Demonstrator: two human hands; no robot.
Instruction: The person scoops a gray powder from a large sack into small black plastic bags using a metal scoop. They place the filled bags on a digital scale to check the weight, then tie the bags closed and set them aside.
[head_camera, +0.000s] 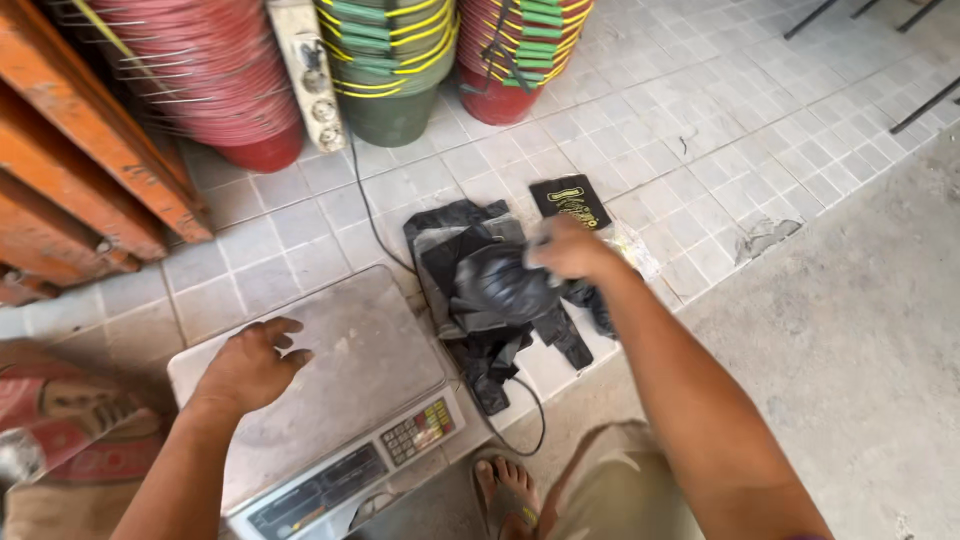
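Note:
A grey electronic weighing scale (350, 390) with a keypad sits on the tiled floor in front of me. My left hand (250, 362) rests flat on its steel platform, fingers apart, holding nothing. To the right lies a pile of black plastic bags (480, 290). My right hand (572, 250) is closed on one black bag at the top of the pile. A small black packet with yellow print (571, 201) lies just beyond the pile.
Stacks of red buckets (215, 80), green buckets (390, 60) and more red buckets (515, 50) stand at the back. A power strip (310, 70) leans between them, its cable (365, 200) running to the scale. Orange metal frames (70, 170) are at left. My bare foot (505, 495) is below.

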